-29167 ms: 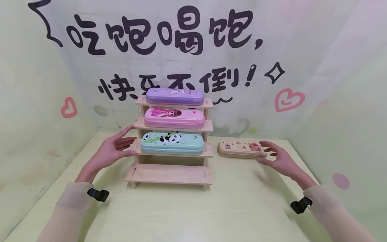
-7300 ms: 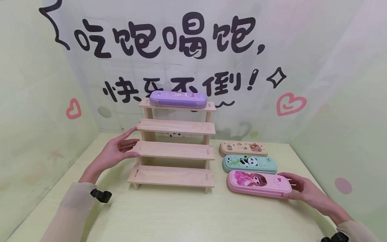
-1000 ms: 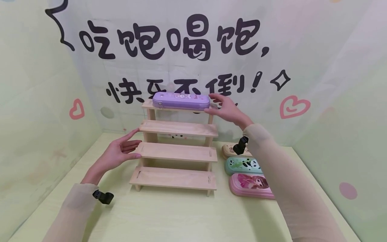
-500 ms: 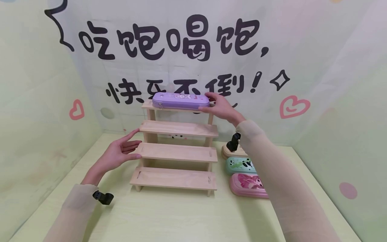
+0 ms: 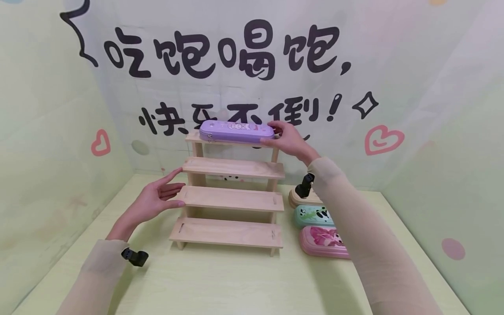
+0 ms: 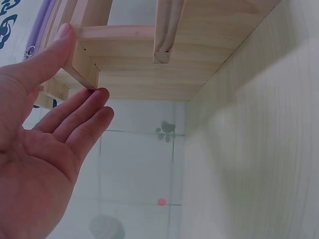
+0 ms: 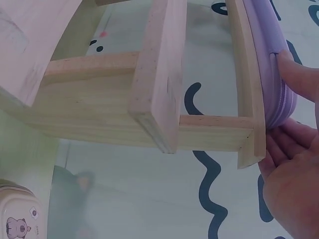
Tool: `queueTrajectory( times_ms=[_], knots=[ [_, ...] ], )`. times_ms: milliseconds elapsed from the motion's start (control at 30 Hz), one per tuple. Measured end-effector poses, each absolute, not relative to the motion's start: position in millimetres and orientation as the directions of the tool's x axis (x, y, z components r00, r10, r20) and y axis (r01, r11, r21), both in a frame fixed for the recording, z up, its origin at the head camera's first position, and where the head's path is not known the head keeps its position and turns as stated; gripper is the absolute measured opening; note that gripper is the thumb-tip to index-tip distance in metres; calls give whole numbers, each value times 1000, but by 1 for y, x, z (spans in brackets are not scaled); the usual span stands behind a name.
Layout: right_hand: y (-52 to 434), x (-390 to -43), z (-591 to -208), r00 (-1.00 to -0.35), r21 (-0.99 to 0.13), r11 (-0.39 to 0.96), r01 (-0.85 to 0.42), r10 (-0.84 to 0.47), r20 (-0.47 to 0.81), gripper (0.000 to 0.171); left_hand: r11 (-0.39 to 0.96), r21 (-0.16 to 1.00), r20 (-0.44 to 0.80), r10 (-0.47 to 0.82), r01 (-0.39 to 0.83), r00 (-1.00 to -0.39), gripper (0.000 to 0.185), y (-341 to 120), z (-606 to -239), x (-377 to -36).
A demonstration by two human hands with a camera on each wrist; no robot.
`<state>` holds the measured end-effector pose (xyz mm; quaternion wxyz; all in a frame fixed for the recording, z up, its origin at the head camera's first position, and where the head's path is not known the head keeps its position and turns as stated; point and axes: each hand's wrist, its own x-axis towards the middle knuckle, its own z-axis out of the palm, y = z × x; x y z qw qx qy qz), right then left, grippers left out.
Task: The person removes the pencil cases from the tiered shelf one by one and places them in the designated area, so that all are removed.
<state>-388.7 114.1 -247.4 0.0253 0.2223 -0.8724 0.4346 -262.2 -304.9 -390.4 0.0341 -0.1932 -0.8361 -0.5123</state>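
Observation:
A purple pencil case [image 5: 236,131] lies on the top tier of a stepped wooden display rack [image 5: 232,166]. My right hand [image 5: 289,140] pinches its right end; the right wrist view shows the thumb on the case's front and the other fingers [image 7: 286,142] behind it. At the rack's left side, my left hand [image 5: 149,201] holds the end of the second-lowest board. In the left wrist view its thumb [image 6: 55,52] is on one edge of that board and the fingertips are on the opposite edge. The three lower tiers are bare.
Right of the rack, three pencil cases lie in a row on the table [image 5: 220,284]: beige [image 5: 296,199], green with a panda [image 5: 311,215] and pink [image 5: 323,241]. My right forearm covers their right parts. A printed fabric backdrop [image 5: 378,57] stands behind.
The pink and green cases left the rack for the table earlier. During the last second my right hand moved slightly left onto the purple case's end and took hold. My left hand stayed put.

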Motion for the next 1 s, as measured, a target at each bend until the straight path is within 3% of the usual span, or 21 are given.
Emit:
queueTrajectory(
  times_ms=[1000],
  knots=[
    [120,-392,-246,-891,-806,459,-373,-421,172,75,403,838,268,285,369,-920,101,-305,-391,-262]
  ],
)
